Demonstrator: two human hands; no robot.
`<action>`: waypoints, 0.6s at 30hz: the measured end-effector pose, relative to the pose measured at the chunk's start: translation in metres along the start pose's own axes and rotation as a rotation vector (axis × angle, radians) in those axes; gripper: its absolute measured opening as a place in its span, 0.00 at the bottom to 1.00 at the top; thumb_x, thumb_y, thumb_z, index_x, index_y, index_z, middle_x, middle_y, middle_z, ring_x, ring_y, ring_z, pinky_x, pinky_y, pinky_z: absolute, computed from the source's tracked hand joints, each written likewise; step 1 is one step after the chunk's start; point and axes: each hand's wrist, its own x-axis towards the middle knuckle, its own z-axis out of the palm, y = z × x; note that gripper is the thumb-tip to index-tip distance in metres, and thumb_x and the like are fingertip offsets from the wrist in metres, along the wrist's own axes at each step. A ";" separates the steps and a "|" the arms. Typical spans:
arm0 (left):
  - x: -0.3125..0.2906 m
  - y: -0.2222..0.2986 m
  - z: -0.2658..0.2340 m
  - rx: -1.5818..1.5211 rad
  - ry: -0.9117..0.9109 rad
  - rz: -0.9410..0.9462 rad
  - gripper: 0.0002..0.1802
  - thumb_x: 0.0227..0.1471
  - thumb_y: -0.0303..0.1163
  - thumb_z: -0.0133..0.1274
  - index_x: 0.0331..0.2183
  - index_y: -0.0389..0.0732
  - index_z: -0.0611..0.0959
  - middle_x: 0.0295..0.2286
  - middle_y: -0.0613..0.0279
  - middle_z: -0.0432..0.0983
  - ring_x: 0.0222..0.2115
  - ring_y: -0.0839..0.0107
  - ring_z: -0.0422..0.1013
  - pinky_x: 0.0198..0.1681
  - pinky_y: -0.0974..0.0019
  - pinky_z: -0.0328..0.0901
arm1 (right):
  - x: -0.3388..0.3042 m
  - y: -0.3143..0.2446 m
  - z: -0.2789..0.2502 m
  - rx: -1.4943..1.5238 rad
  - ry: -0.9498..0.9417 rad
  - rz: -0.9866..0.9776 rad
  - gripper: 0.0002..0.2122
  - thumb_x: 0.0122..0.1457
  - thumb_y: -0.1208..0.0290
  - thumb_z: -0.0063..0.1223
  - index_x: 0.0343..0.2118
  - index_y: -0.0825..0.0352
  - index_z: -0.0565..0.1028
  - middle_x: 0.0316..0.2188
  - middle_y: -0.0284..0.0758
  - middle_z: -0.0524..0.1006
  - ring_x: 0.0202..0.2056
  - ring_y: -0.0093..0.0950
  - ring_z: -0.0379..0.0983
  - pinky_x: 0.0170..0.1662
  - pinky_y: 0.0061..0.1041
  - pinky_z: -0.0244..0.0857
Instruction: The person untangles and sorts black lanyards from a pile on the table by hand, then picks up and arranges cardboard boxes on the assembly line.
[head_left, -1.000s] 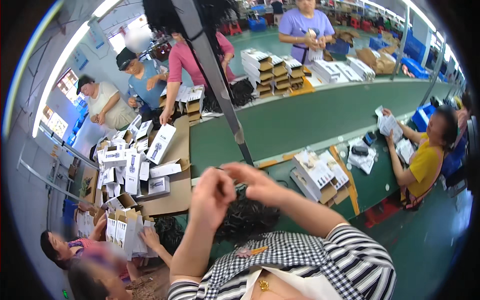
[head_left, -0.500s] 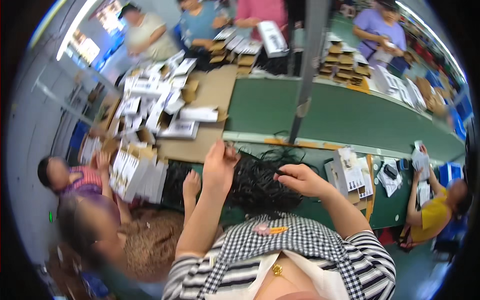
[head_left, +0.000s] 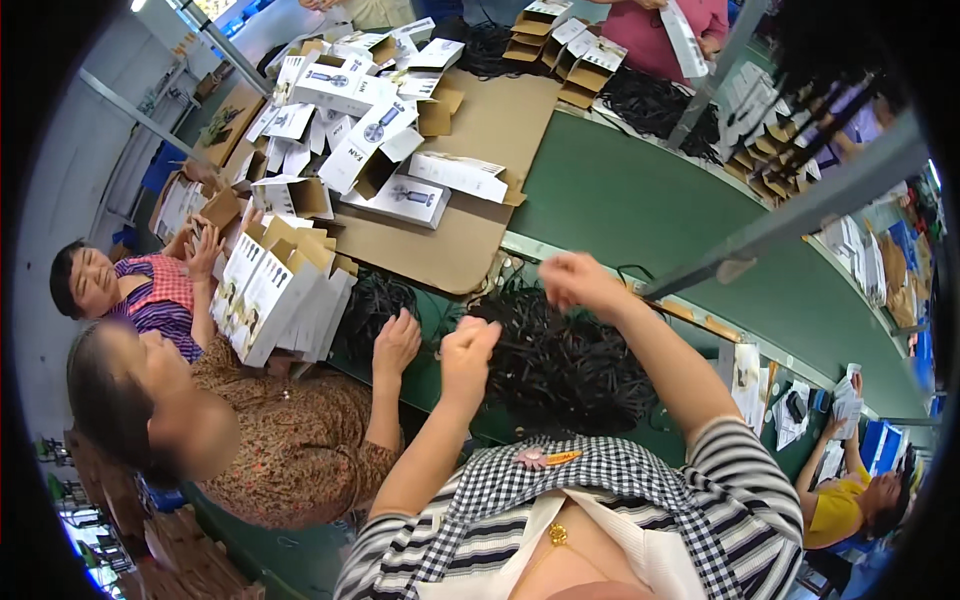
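A heap of loose black cords (head_left: 575, 375) lies on the green bench right in front of my body. My left hand (head_left: 470, 360) is closed in a fist-like pinch at the heap's left edge, and whatever is between its fingers is hidden. Above the heap's far side is my right hand (head_left: 582, 285). Its fingers are curled together and slightly blurred, so I cannot make out what they hold. A smaller bunch of black cords (head_left: 378, 300) lies to the left, with a co-worker's hand (head_left: 397, 345) beside it.
Open white cartons (head_left: 360, 150) are piled on a brown cardboard sheet (head_left: 430, 240) at the far left. More upright cartons (head_left: 285, 300) stand nearer on the left. A grey metal post (head_left: 790, 215) slants across the right. Co-workers sit close at left and farther right.
My view has swung to the left and tilted. My left hand has come down to the heap's left edge, while my right hand has risen toward its far side.
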 end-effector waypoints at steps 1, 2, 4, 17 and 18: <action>0.007 -0.003 -0.004 -0.078 0.045 0.223 0.09 0.45 0.21 0.49 0.17 0.29 0.73 0.22 0.61 0.69 0.25 0.74 0.64 0.30 0.71 0.58 | 0.040 0.013 -0.012 0.172 0.087 0.129 0.14 0.56 0.61 0.50 0.34 0.71 0.69 0.19 0.35 0.73 0.17 0.20 0.68 0.18 0.19 0.59; 0.014 -0.002 -0.009 -0.146 0.044 0.179 0.08 0.45 0.20 0.48 0.18 0.29 0.74 0.24 0.59 0.70 0.25 0.72 0.65 0.31 0.69 0.59 | 0.086 0.039 -0.028 0.502 0.136 0.241 0.22 0.55 0.55 0.51 0.36 0.73 0.66 0.23 0.41 0.74 0.18 0.24 0.69 0.17 0.20 0.59; 0.026 0.003 -0.019 -0.489 0.085 -0.059 0.05 0.44 0.21 0.47 0.21 0.29 0.75 0.27 0.56 0.71 0.26 0.69 0.66 0.33 0.66 0.62 | 0.165 0.069 -0.038 0.627 0.345 0.334 0.28 0.53 0.49 0.52 0.38 0.76 0.64 0.25 0.46 0.73 0.18 0.29 0.70 0.16 0.21 0.59; 0.066 0.056 -0.010 -0.942 -0.116 -0.102 0.19 0.60 0.44 0.36 0.28 0.38 0.72 0.13 0.71 0.52 0.12 0.80 0.44 0.16 0.74 0.43 | 0.096 0.023 -0.016 -0.067 0.684 -0.445 0.10 0.56 0.70 0.45 0.28 0.73 0.69 0.17 0.37 0.74 0.16 0.27 0.71 0.20 0.22 0.63; 0.067 0.069 0.006 -0.945 -0.178 0.002 0.19 0.60 0.43 0.37 0.27 0.38 0.71 0.14 0.70 0.54 0.13 0.80 0.47 0.18 0.74 0.45 | 0.064 0.015 -0.012 -0.059 0.687 -0.434 0.10 0.56 0.70 0.45 0.28 0.73 0.69 0.17 0.37 0.74 0.16 0.27 0.71 0.20 0.22 0.63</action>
